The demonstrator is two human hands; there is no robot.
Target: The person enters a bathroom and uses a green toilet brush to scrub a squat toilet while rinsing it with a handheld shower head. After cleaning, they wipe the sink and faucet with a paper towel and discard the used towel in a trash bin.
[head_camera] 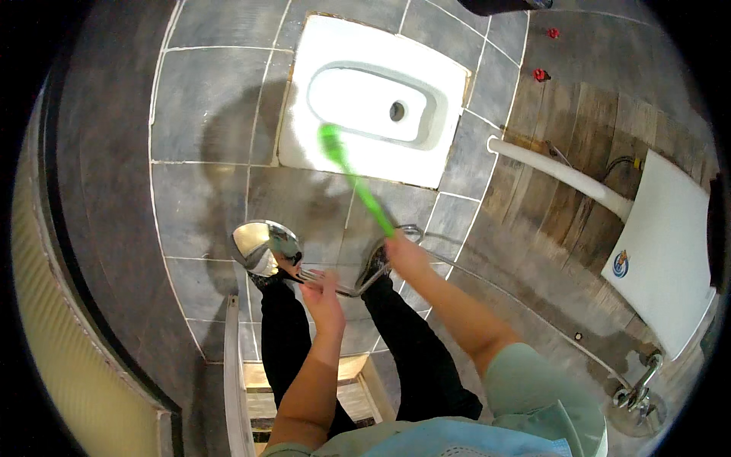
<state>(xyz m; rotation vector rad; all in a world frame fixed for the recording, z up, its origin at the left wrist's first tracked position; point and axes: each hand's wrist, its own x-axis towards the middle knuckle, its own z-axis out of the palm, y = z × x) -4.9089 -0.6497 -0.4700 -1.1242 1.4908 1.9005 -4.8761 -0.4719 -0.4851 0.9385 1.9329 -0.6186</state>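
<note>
My right hand (408,260) grips the handle of a green brush (368,197). The brush head, blurred, is over the near-left edge of a white ceramic squat toilet (365,145) set in the floor; I cannot tell whether it touches. My left hand (324,294) holds a chrome hand shower by its handle, with the round, mirror-like shower head (265,245) out to the left. A metal shower hose (508,297) runs from the left hand past the right hand to a chrome mixer tap (637,397) at the lower right.
Grey tiles (205,211) surround the toilet. A white washbasin (662,257) with a white drain pipe (562,174) juts out at right. Two red valve handles (540,75) are on the wall beyond. A ribbed panel (68,343) stands left; a slatted piece (354,394) lies behind my legs.
</note>
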